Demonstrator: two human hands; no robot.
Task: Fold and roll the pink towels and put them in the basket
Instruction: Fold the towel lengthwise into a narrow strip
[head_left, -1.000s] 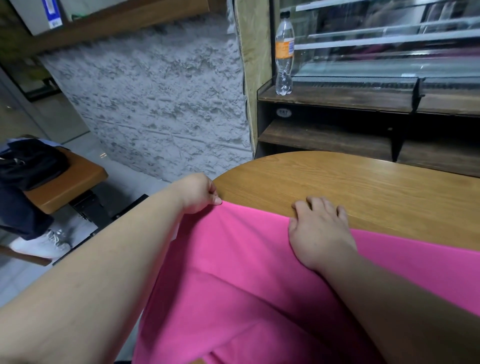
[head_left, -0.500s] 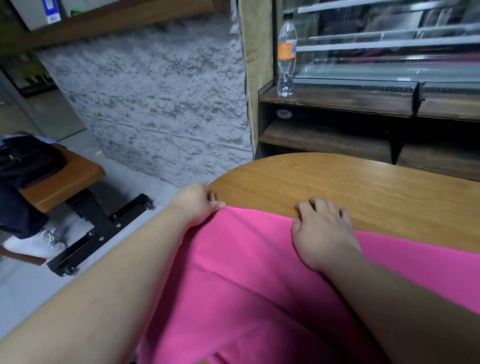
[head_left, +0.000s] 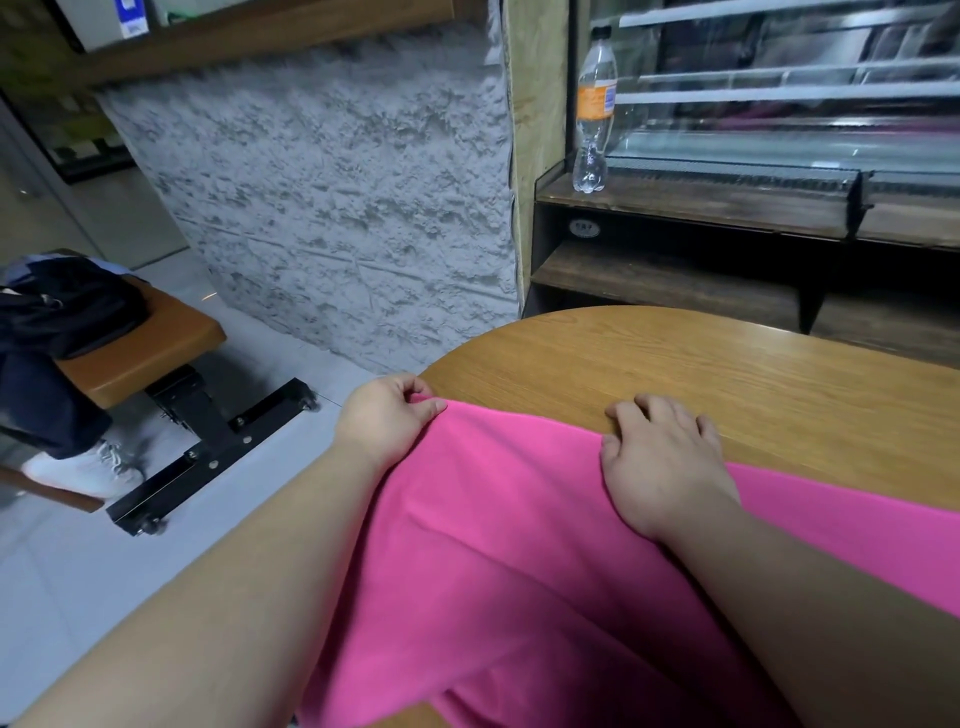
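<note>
A bright pink towel (head_left: 509, 551) lies spread over the near part of the round wooden table (head_left: 727, 374) and hangs off its left edge. My left hand (head_left: 387, 418) pinches the towel's far left corner at the table rim. My right hand (head_left: 662, 457) lies on the towel's far edge, fingers bent over the edge and touching the wood. No basket is in view.
A plastic bottle (head_left: 595, 111) with an orange label stands on a dark wooden shelf (head_left: 727, 208) behind the table. To the left, a brown bench (head_left: 140, 353) with a black metal foot carries a dark bag (head_left: 62, 312). A white shoe (head_left: 83, 467) is on the floor.
My left hand has slid a little toward me along the table rim with the towel corner. My right hand's fingers have curled at the towel's far edge. The view has tilted left.
</note>
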